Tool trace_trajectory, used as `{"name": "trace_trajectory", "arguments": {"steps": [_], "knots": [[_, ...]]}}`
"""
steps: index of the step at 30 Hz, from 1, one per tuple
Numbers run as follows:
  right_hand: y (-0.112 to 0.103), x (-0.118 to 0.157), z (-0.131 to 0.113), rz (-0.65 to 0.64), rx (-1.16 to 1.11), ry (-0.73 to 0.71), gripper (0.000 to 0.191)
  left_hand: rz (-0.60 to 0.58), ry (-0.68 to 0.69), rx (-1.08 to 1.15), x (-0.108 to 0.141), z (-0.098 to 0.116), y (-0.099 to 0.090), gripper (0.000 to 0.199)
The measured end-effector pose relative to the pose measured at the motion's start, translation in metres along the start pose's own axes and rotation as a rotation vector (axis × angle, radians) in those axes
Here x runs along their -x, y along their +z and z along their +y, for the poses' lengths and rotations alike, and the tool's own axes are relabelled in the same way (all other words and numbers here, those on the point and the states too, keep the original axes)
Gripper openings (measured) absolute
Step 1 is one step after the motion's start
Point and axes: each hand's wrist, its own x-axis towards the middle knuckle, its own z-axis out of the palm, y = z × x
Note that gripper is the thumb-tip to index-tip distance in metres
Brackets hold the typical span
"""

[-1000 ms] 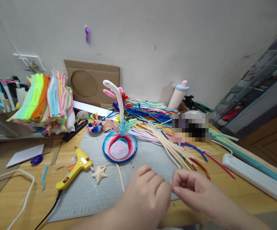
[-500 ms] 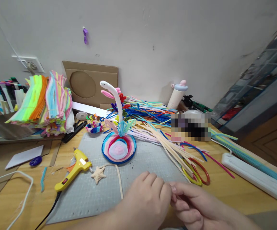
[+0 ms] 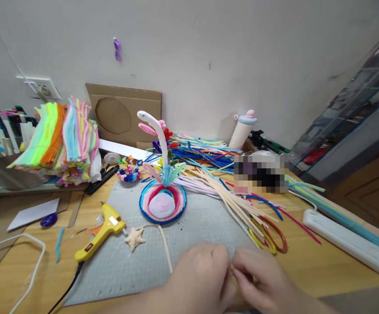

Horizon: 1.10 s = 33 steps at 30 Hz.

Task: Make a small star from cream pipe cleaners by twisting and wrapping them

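My left hand (image 3: 202, 277) is closed, knuckles up, at the front edge of the grey cutting mat (image 3: 117, 270). Pressed close to it, my right hand (image 3: 263, 279) pinches with thumb and forefinger; what lies between those fingertips is too small and hidden to make out. A cream pipe cleaner (image 3: 165, 246) runs from beside a cream star (image 3: 135, 238) down behind my left hand, its far end hidden. Beyond the hands stands a pipe-cleaner piece with a round ringed base (image 3: 162, 206), a curved white stem (image 3: 159, 133) and coloured petals.
A yellow hot glue gun (image 3: 102, 231) lies on the left, its black cord trailing forward. Loose cream pipe cleaners (image 3: 229, 196) and scissors (image 3: 283, 244) with red and yellow loops are right of the mat. A white power strip (image 3: 346, 242) lies far right; pipe-cleaner bundles (image 3: 50, 135) stand back left.
Both hands have shifted slightly and turned, the right one now more knuckles-up with fingers curled in. The near end of the cream pipe cleaner has swung a little right.
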Motion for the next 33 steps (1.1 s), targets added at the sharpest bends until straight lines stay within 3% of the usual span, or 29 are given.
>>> {"name": "trace_trajectory", "arguments": {"steps": [4, 6, 8, 10, 12, 13, 14, 15, 17, 20, 23, 24, 26, 29, 30, 32, 33], "knots": [[0.015, -0.005, -0.005, -0.175, -0.794, 0.603, 0.022, 0.050, 0.086, -0.062, 0.000, -0.002, 0.002, 0.007], [0.017, -0.006, -0.008, -0.185, -0.909, 0.667, 0.021, 0.059, 0.095, -0.087, 0.000, -0.003, 0.003, 0.007], [0.014, -0.005, -0.009, -0.069, -0.675, 0.516, 0.023, 0.042, 0.062, -0.072, 0.000, -0.002, 0.003, 0.006], [0.009, -0.003, -0.008, 0.030, -0.253, 0.179, 0.024, 0.006, -0.014, -0.024, 0.000, -0.001, 0.004, 0.004], [0.004, -0.001, -0.007, 0.041, 0.093, -0.164, 0.020, -0.012, -0.093, 0.029, 0.000, 0.000, 0.005, 0.002], [0.004, -0.001, -0.006, 0.033, 0.174, -0.249, 0.018, -0.010, -0.115, 0.046, 0.000, 0.000, 0.005, 0.002], [0.004, -0.001, -0.006, 0.038, 0.176, -0.245, 0.018, -0.002, -0.121, 0.055, 0.000, -0.001, 0.006, 0.003], [0.006, -0.001, -0.006, 0.040, 0.100, -0.141, 0.019, 0.011, -0.118, 0.056, 0.000, -0.001, 0.007, 0.003], [0.010, -0.004, -0.006, -0.012, -0.248, 0.200, 0.021, 0.036, -0.086, 0.047, 0.001, -0.003, 0.007, 0.004], [0.014, -0.009, -0.006, -0.227, -0.866, 0.668, 0.019, 0.065, -0.023, 0.010, 0.001, -0.005, 0.008, 0.005], [0.014, -0.010, -0.004, -0.261, -1.084, 0.814, 0.017, 0.102, 0.019, -0.041, 0.001, -0.006, 0.009, 0.008], [0.013, -0.010, -0.003, -0.229, -1.048, 0.780, 0.017, 0.109, 0.034, -0.048, 0.001, -0.005, 0.010, 0.009], [0.011, -0.007, -0.002, -0.113, -0.783, 0.573, 0.019, 0.103, 0.049, -0.038, 0.001, -0.004, 0.009, 0.010], [0.005, -0.001, -0.001, 0.062, -0.091, 0.061, 0.022, 0.060, -0.001, 0.028, 0.001, -0.002, 0.008, 0.006], [0.003, 0.001, -0.002, 0.066, 0.095, -0.084, 0.020, 0.050, -0.029, 0.043, 0.001, -0.001, 0.007, 0.004], [0.000, 0.001, -0.005, 0.048, 0.240, -0.179, 0.017, 0.046, -0.067, 0.050, 0.000, -0.001, 0.006, 0.003], [-0.001, 0.000, -0.007, 0.030, 0.185, -0.103, 0.017, 0.050, -0.072, 0.048, 0.000, -0.002, 0.006, 0.004]]}}
